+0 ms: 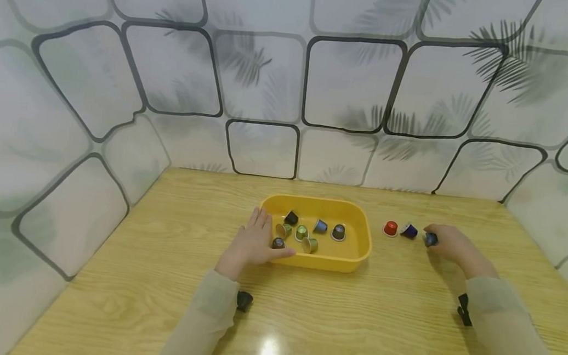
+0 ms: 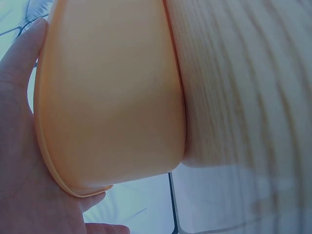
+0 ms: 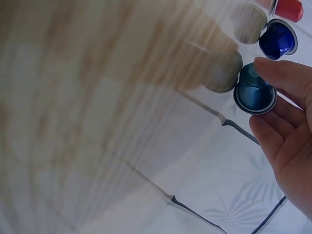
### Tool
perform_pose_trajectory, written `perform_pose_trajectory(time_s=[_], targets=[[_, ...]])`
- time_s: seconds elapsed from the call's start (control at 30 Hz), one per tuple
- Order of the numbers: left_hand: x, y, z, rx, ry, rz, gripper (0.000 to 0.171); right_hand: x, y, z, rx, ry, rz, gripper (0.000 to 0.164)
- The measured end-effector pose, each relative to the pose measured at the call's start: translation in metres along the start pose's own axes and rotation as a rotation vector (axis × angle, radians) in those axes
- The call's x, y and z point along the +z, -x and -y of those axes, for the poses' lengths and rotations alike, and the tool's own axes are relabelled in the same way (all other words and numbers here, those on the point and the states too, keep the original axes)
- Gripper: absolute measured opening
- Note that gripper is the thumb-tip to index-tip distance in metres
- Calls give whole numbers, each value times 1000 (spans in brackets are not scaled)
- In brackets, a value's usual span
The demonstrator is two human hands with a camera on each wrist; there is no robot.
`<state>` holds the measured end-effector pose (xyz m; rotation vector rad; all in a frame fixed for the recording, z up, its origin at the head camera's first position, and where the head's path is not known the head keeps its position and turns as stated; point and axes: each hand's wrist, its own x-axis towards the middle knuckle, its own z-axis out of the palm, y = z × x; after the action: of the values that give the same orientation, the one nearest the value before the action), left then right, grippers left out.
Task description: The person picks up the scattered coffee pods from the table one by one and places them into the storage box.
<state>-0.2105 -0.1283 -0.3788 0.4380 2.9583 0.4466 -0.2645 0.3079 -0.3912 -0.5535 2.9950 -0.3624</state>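
Note:
My left hand [image 1: 254, 242] rests on the left end of a yellow tray [image 1: 330, 262], fingers straight along the rim and thumb over the front edge. Several coffee capsules lie in the tray, among them a green capsule [image 1: 301, 232], a blue capsule [image 1: 320, 227] and a black capsule [image 1: 291, 218]. Right of the tray, my right hand [image 1: 453, 245] pinches a teal-blue coffee capsule [image 3: 254, 90] at table level, thumb on its narrow end and fingers by its rim. Beside it on the table are a dark blue capsule [image 1: 409, 231] lying tilted and a red capsule [image 1: 390, 228] standing rim down.
The wooden table [image 1: 353, 325] meets a patterned wall panel [image 1: 335, 153] at the back, with more panels on both sides. Black straps [image 1: 244, 301] show at the wrists.

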Motion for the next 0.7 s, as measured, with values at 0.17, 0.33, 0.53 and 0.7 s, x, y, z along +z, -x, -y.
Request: perform_pose_trajectory(time_s=[0.17,0.33,0.53,0.7], targets=[[0,0,0,-1,-9,3,108,0,1,2,5,-6,18,44],[0,0,1,-1,-10,6,110,0,2,3,9,7,27,44],[1,-1,1,5,-13,-3,111,0,2,3,12,9,24,44],[1,-1,1,4,-16,2,111,1,2,2,9,5,32,43]])
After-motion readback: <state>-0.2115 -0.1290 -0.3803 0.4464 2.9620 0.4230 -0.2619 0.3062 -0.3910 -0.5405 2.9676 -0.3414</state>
